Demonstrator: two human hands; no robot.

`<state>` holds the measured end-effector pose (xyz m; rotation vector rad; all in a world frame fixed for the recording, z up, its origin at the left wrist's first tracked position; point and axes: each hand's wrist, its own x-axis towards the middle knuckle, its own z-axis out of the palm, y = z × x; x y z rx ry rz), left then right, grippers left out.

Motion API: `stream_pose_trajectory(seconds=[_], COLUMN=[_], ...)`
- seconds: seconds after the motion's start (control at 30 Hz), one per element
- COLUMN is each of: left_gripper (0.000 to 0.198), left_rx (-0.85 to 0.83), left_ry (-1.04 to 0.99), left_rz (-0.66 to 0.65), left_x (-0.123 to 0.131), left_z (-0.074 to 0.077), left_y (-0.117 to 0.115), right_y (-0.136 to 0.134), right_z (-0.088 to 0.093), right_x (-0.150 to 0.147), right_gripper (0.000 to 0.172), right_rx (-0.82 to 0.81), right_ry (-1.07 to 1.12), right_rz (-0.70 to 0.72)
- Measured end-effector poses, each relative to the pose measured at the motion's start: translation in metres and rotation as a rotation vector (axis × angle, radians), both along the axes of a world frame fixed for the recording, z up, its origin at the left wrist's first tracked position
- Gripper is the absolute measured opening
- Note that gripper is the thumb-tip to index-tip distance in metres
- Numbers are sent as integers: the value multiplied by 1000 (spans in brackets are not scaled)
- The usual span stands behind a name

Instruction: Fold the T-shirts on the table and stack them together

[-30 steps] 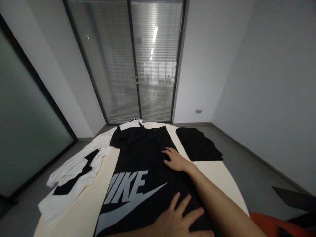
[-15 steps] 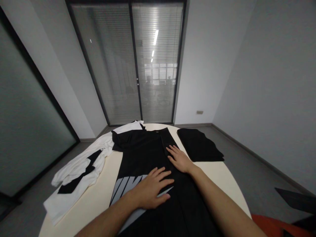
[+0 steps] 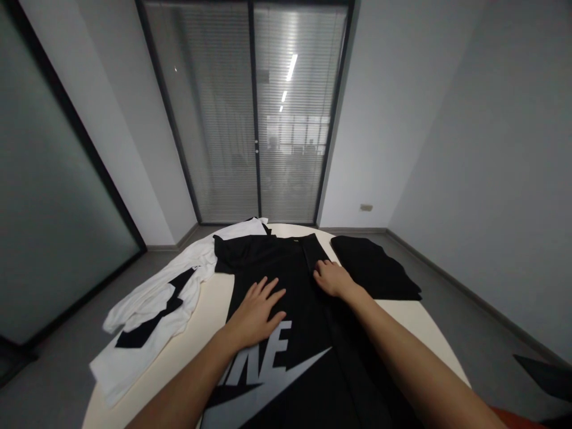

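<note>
At left, a white top (image 3: 152, 304) with black patches is spread loosely along the edge of the pale table (image 3: 210, 313). Mid-table, the black T-shirt (image 3: 299, 298) is laid out lengthwise, its pale lettering partly covered by the left arm, and the left hand (image 3: 257, 313) is rested palm down on it, fingers spread. Along the shirt's right side, the right hand (image 3: 333, 279) is placed with fingers curled on the cloth, whether pinched cannot be told, and at right a folded black garment (image 3: 375, 268) is set near it.
</note>
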<state>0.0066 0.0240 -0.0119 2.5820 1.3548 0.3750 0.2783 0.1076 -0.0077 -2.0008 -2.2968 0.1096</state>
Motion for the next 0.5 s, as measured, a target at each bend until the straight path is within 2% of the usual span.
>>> stream_pose_trajectory(seconds=[0.13, 0.27, 0.37, 0.5], left_gripper=[60, 61, 63, 65], left_rx=[-49, -32, -37, -23], left_ry=[38, 21, -3, -39], left_rz=[64, 66, 57, 71], left_x=[-8, -2, 3, 16], left_z=[-13, -14, -14, -18], left_y=[8, 4, -2, -15], right_y=[13, 13, 6, -6], right_z=[-19, -42, -44, -35], right_x=[-16, -14, -7, -1], right_gripper=[52, 62, 62, 58], right_rx=[196, 193, 200, 245], right_ry=[101, 122, 97, 69], right_rz=[-30, -25, -3, 1])
